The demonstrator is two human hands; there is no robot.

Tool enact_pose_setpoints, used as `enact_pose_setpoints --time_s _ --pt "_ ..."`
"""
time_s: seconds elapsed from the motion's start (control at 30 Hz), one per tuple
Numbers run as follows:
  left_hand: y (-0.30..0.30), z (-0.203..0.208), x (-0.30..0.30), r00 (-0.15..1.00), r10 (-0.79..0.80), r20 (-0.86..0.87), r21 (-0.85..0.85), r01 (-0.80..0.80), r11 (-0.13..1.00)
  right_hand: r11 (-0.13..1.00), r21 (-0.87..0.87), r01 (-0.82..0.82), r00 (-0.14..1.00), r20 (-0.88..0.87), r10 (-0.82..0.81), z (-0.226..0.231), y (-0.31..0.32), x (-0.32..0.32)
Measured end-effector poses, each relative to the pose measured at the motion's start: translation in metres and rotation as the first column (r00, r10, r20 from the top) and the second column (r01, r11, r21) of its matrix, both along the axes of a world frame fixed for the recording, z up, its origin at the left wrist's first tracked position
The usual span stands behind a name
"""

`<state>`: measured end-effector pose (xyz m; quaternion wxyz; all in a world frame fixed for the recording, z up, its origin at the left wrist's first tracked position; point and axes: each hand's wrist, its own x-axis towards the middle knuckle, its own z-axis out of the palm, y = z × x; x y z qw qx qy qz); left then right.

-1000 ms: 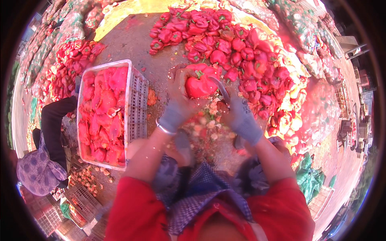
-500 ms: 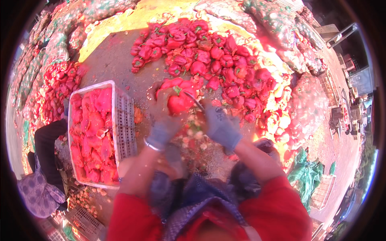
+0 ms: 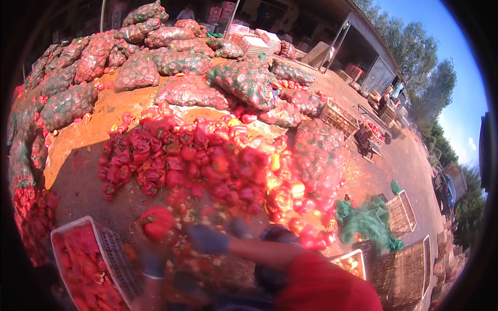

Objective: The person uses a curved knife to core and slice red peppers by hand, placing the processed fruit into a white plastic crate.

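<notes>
A red bell pepper (image 3: 157,223) with its green stem showing rests in my gloved left hand (image 3: 152,259), whose fingers are partly smeared by motion. Just to its right is my right hand (image 3: 208,239), in a grey-blue glove and closed round a small knife; only a faint, blurred bit of the blade (image 3: 179,226) shows, close to the pepper's side. Beyond both hands spreads a large heap of red bell peppers (image 3: 171,150). At the lower left, a white plastic crate (image 3: 96,233) is filled with red pepper pieces.
Stuffed net sacks of peppers (image 3: 181,62) line the far side. A full sack (image 3: 319,155) stands right of the heap. Green netting (image 3: 371,223) and crates (image 3: 399,269) lie at the right. Blurred scraps cover the ground between my feet. A shed (image 3: 358,41) stands behind.
My head has tipped up and turned, bringing the sacks, shed and sky into view. Both hands now appear lower and further left, with the pepper still in the left one.
</notes>
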<state>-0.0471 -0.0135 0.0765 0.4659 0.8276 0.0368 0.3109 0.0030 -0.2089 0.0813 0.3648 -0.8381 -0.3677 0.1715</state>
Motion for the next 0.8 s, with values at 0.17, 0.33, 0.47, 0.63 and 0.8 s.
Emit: enact_pose_setpoints --time_s 0.17,0.33,0.47,0.63,0.8 --pt "0.007 0.018 0.002 0.999 -0.049 0.022 -0.295 0.054 0.954 0.999 0.023 -0.037 0.998 0.057 0.036 0.012 0.006 -0.008" --pt "0.016 0.000 0.014 0.998 -0.050 0.041 -0.506 0.064 0.860 0.998 -0.004 -0.066 0.945 0.321 0.064 -0.022 0.006 -0.003" --pt "0.005 0.032 0.002 0.999 0.004 0.034 -0.585 0.016 0.811 0.981 -0.183 -0.069 0.923 0.361 0.132 -0.047 0.002 0.000" --pt "0.018 0.001 0.004 0.999 -0.027 0.023 -0.196 0.031 0.980 0.993 0.069 -0.093 0.881 0.471 0.049 -0.049 0.004 0.000" --pt "0.010 0.038 -0.006 0.974 0.032 -0.225 -0.412 -0.125 0.903 0.980 0.179 -0.082 0.859 0.512 -0.021 -0.053 0.006 -0.003"
